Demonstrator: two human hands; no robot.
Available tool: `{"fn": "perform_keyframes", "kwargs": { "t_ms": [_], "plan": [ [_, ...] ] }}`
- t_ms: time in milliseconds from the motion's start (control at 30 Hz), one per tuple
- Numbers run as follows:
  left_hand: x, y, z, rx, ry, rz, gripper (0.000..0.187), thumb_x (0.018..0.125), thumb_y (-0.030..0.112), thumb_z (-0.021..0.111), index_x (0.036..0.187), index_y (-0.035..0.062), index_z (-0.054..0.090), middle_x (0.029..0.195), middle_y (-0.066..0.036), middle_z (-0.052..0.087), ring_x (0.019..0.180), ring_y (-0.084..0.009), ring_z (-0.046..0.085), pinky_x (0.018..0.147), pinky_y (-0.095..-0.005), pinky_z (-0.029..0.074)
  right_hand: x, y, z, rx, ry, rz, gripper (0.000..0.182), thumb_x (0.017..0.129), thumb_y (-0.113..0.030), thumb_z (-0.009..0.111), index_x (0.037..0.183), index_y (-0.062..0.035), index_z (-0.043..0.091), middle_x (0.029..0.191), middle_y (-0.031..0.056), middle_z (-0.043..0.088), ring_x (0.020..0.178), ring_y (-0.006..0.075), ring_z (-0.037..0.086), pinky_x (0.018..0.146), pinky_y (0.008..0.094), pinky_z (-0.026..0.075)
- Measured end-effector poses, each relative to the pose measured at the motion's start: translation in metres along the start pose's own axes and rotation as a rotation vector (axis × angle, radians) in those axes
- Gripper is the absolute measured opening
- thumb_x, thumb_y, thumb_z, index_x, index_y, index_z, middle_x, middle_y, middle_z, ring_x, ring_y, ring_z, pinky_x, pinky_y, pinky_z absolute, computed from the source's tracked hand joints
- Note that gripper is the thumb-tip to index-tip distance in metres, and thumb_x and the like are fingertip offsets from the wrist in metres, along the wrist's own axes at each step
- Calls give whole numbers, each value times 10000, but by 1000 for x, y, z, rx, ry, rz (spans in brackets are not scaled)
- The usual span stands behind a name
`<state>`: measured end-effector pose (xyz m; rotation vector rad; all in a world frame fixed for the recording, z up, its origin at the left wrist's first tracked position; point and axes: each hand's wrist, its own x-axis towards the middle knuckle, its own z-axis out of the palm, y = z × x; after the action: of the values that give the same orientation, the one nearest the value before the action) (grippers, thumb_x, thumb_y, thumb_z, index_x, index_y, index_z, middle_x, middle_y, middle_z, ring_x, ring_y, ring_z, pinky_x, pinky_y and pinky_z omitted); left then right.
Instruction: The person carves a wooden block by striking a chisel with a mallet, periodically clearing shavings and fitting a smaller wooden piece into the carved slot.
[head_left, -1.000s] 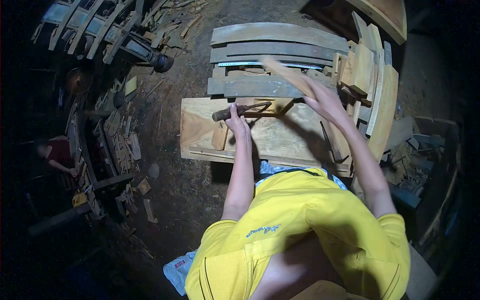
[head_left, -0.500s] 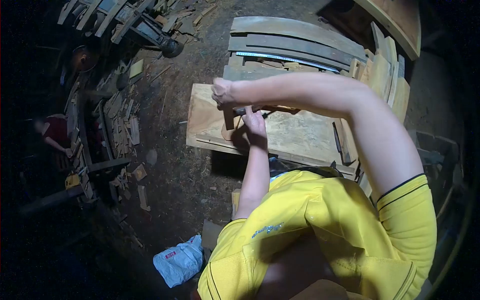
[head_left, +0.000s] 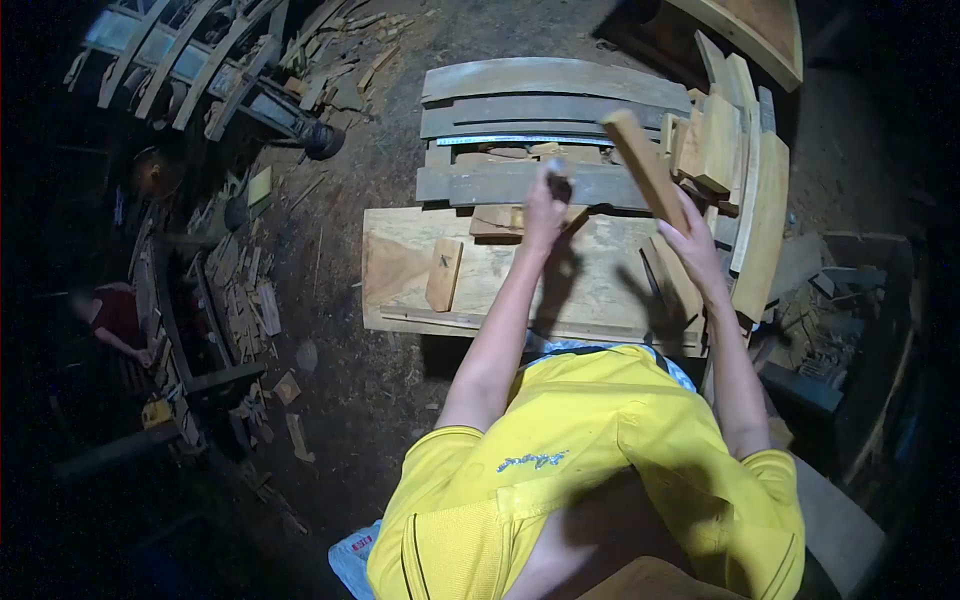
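My right hand [head_left: 693, 248] grips the lower end of a plain wooden bar [head_left: 642, 165], which slants up and left over the bench. To its left, my left hand [head_left: 543, 212] is closed around a small dark tool [head_left: 560, 187], whose kind I cannot tell. A short wooden block [head_left: 444, 275] with a dark mark on its face lies on the plywood bench top [head_left: 400, 240]. Just beyond my left hand, another wooden block [head_left: 492, 221] rests near the bench's far edge. A long dark tool [head_left: 652, 268] lies by a board at the right end.
Curved planks [head_left: 555, 78] and a blue-white measuring strip [head_left: 490, 140] lie beyond the bench. More boards [head_left: 765, 220] stand stacked on the right. Wood scraps [head_left: 240, 290] litter the floor on the left, where another person [head_left: 118, 318] is at work in the dark.
My right hand has swung from the bench's left end to its right side. My left hand has moved away from the marked block, up and right. The whole view has shifted slightly.
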<state>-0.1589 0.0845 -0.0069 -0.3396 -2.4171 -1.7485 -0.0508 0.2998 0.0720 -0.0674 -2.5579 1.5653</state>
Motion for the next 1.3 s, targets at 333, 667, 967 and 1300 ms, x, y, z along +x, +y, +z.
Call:
{"fn": "perform_keyframes", "kwargs": {
  "t_ms": [333, 667, 967, 1300],
  "plan": [
    [-23, -13, 98, 348, -451, 391, 443, 705, 84, 642, 1089, 66, 422, 966, -182, 477, 933, -381, 476, 774, -462, 379, -88, 8, -65, 260, 743, 284, 537, 883, -161, 542, 1335, 12, 308, 1132, 89, 519, 984, 155, 510, 876, 267, 400],
    [-18, -21, 110, 390, -426, 367, 428, 701, 82, 646, 1073, 64, 437, 973, -174, 482, 945, -365, 477, 783, -453, 380, -100, 58, 17, -228, 187, 326, 568, 876, -218, 497, 1362, -33, 269, 1325, 204, 400, 1201, 314, 418, 996, 371, 325],
    [-20, -36, 111, 403, -425, 335, 458, 711, 115, 642, 1112, 45, 431, 966, -186, 484, 964, -374, 471, 809, -457, 375, -81, 68, 41, -187, 156, 250, 595, 842, -143, 531, 1361, -44, 258, 1265, 259, 429, 1175, 381, 430, 972, 391, 353],
    [-24, -7, 27, -57, -15, 33, 382, 678, -20, 552, 1048, 32, 475, 940, -162, 472, 881, -329, 488, 794, -385, 402, -48, -8, 28, -36, 13, 131, 581, 817, -118, 579, 1343, -94, 334, 1193, 192, 522, 1112, 315, 519, 922, 349, 400]
  ]
}}
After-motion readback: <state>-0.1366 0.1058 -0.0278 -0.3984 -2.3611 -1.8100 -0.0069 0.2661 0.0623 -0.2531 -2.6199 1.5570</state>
